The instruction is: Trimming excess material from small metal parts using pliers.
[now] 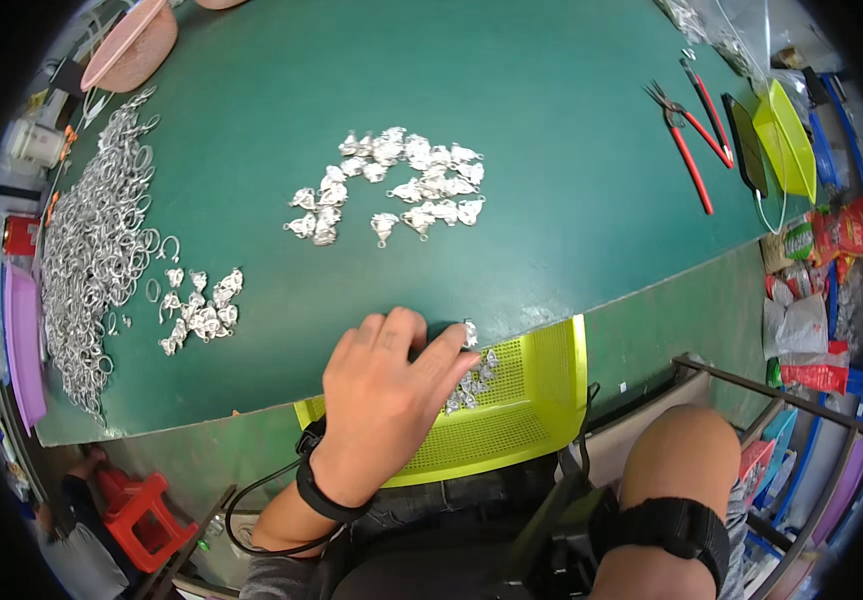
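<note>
My left hand (382, 390), a black band round its wrist, is palm down at the near table edge. Its fingers are bent, thumb and forefinger closed at a small silver metal piece (470, 333). Under that edge a yellow-green plastic basket (552, 430) holds several similar pieces (472, 382). Beyond the hand, more of these silver pieces (437, 185) lie in a loose cluster, and a smaller group (214, 318) is to its left. At the lower right, bare skin and a black strap (667, 535) show; the fingers of my right hand are hidden.
A large heap of silver rings (102, 250) covers the left of the green table (552, 90). Red-handled pliers (692, 150), a black phone-like slab (747, 145) and a yellow-green tray (787, 140) are at the right. A pink basket (137, 50) stands far left; a red stool (147, 520) is on the floor.
</note>
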A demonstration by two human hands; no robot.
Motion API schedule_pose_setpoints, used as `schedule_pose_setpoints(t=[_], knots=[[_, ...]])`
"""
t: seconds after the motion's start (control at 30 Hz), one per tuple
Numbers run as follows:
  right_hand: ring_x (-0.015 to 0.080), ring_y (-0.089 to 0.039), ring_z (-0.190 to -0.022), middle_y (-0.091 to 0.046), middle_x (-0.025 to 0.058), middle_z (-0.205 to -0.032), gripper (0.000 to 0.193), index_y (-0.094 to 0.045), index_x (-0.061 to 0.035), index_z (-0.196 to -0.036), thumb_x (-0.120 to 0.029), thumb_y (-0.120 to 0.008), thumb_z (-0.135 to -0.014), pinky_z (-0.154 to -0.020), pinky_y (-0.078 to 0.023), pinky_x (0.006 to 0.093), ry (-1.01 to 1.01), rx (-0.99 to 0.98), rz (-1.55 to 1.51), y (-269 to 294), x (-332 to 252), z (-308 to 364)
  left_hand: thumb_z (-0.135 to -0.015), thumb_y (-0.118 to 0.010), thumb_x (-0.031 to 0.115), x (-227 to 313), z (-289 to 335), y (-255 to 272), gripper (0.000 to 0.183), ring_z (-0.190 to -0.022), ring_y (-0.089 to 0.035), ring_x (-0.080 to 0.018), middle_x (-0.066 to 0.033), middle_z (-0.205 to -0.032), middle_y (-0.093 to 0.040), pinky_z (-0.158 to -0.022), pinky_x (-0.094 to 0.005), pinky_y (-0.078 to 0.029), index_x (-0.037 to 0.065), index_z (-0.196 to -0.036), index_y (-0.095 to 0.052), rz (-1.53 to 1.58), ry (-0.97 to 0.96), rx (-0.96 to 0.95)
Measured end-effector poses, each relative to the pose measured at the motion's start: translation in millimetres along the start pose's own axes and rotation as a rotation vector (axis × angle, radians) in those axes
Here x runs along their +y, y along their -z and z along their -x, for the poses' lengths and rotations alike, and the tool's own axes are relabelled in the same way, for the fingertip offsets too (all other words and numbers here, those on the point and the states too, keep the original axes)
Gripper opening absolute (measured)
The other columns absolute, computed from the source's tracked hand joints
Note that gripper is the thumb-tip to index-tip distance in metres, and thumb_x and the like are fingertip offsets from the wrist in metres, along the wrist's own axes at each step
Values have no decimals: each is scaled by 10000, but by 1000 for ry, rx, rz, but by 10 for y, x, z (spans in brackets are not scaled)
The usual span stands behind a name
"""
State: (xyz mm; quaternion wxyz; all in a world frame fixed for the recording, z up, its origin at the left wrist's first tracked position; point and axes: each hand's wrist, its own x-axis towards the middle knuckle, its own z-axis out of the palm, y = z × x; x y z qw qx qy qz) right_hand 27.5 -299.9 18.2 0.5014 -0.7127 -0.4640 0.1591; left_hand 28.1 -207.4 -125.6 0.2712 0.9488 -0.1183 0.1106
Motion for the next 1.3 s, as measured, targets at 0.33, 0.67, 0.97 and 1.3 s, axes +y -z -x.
schedule_pose_setpoints(t=[0.33,0.67,0.97,1.3], knots=[[215,-532,-661,-542,81,-737,115,-602,-88,-825,-123,-592,-716,-536,-427,288,30,-480,337,303,274,204,-687,-732,54,-159,107,328,130,-643,-522,-216,-34,-730,-553,-602,-338,-397,60,-793,-657,-84,97,175],[305,-534,-837,-558,102,-879,129,-612,-10,-869,-13,-643,-745,-713,-472,384,-172,141,651,417,1627,-113,-709,-702,42,-496,478,659,218,-770,-517,-240,-59,-807,-548,-660,-350,-392,70,-923,-675,-332,461,262],[282,-520,-774,-543,82,-854,122,-602,-18,-845,12,-637,-733,-703,-465,367,-137,18,605,364,1470,160,-717,-721,115,-181,315,349,212,-731,-517,-221,-46,-813,-534,-635,-349,-399,81,-922,-682,17,186,82],[282,-483,-818,-513,89,-923,425,-647,-101,-1111,55,-606,-719,-728,-450,340,-230,-94,516,394,1354,258,-777,-675,165,-68,180,127,406,-831,-514,-234,-80,-945,-510,-706,-336,-429,76,-1165,-593,28,165,-9]])
